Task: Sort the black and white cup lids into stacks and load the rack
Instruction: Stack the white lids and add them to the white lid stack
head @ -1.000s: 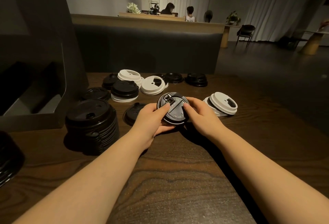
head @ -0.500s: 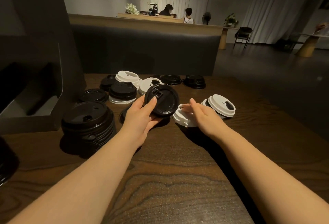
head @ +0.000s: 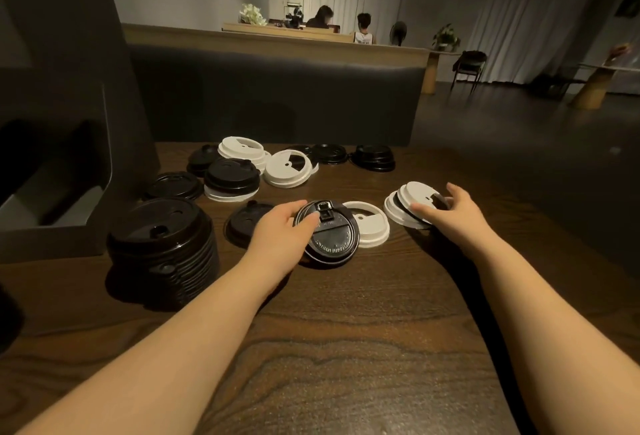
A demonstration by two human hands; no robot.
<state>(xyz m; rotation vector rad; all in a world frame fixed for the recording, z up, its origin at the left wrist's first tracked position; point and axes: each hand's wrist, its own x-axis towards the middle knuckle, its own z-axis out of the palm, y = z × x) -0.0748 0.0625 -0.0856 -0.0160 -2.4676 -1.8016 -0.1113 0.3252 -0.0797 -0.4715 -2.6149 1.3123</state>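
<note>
Now that the right hand (head: 453, 215) has left the white lid (head: 369, 228) bare, fingers spread over the white pair (head: 407, 208), the left hand (head: 282, 230) grips the black lid (head: 330, 239), lowered tableward.

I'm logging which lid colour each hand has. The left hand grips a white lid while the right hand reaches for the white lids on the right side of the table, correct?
Not quite. In the head view the left hand grips a black lid, not a white one. The right hand does reach for the white lids on the right.

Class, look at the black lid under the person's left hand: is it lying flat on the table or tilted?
Tilted. The black lid leans with its far edge raised, overlapping the white lid, while the left hand grips it.
</note>
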